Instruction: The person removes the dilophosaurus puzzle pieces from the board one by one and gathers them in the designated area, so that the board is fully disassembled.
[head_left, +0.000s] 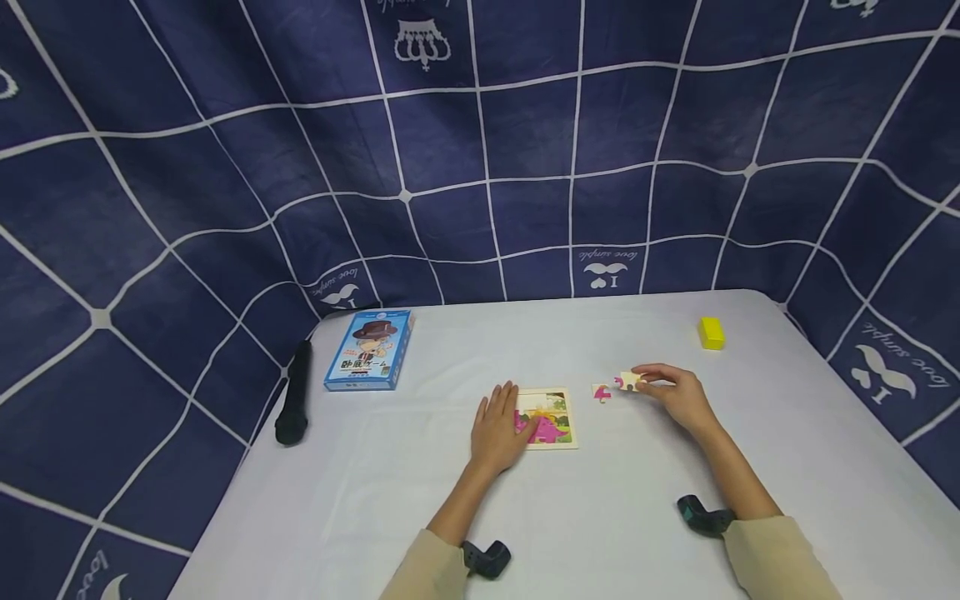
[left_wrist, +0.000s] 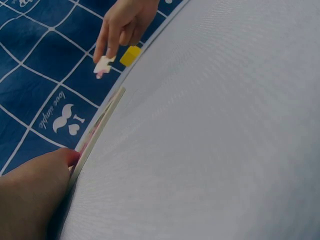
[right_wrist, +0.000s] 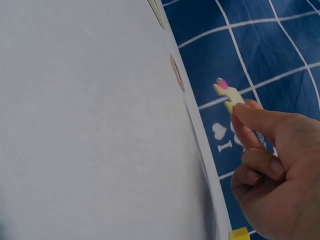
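My left hand point(head_left: 498, 429) lies with straight fingers over the left side of a puzzle board point(head_left: 551, 445) that shows a pink dinosaur. Its thumb rests on the picture. Between thumb and fingertips my right hand point(head_left: 681, 398) pinches a puzzle piece point(head_left: 632, 382), pale with a bit of pink, held above the table. In the right wrist view the piece point(right_wrist: 231, 95) sticks out past the fingertips, the other fingers curled. Another puzzle piece point(head_left: 602, 392), with pink on it, lies on the table between the board and my right hand.
A blue card-game box point(head_left: 369, 350) lies at the table's back left, with a black microphone point(head_left: 295, 396) beside it near the left edge. A yellow block point(head_left: 711, 333) sits at the back right. Checked navy cloth point(head_left: 525, 142) hangs behind the white table point(head_left: 420, 475).
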